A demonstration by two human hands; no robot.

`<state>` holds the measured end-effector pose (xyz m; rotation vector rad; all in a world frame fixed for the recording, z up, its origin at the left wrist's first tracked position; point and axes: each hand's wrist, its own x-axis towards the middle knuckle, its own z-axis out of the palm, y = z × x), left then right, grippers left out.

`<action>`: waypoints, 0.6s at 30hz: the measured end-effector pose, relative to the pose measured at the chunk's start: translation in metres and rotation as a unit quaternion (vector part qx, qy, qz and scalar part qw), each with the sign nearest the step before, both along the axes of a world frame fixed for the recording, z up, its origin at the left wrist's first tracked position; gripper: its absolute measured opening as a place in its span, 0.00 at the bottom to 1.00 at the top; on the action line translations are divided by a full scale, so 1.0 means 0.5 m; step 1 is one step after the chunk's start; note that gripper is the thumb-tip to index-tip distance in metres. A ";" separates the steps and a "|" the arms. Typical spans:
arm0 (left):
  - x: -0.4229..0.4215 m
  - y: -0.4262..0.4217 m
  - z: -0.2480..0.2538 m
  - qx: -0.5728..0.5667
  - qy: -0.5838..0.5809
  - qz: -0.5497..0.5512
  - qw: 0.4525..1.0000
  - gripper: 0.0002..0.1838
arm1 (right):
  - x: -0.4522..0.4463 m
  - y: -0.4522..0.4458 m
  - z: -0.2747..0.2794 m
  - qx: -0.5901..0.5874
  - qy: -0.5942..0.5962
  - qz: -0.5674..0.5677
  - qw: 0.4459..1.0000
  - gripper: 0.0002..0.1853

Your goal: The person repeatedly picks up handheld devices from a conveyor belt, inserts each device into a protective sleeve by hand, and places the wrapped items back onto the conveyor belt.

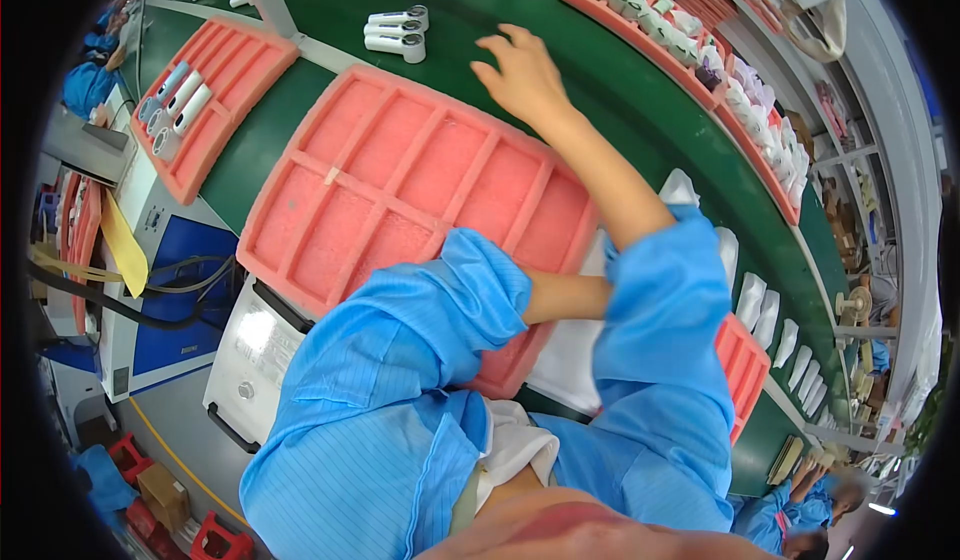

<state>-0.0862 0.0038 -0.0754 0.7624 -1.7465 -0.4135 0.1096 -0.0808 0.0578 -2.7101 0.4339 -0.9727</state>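
My right hand (pixel 522 72) is stretched out over the green worktable, fingers spread, nothing in it. Left of it, several white handheld devices (pixel 395 35) with round dark-centred heads lie side by side on the table. Below my right forearm lies a large pink foam tray (pixel 385 200) divided into rectangular compartments. My left forearm (pixel 567 298) crosses over the tray's right part and passes under my right sleeve, which hides my left hand. Some white sheet-like material (pixel 565 365) shows beside the tray, under my arms.
Another pink tray (pixel 225 75) at the left holds several similar devices. Pink trays with wrapped items (pixel 650 25) line the far side. White wrapped pieces (pixel 757 305) lie in a row at the right. A silvery case (pixel 255 360) stands at lower left. Co-workers (pixel 800 510) sit at lower right.
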 end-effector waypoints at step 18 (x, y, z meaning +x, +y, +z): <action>0.015 0.032 0.087 0.239 -0.317 -0.017 0.918 0.16 | 0.235 0.022 -0.097 0.071 0.259 -0.108 0.957 0.27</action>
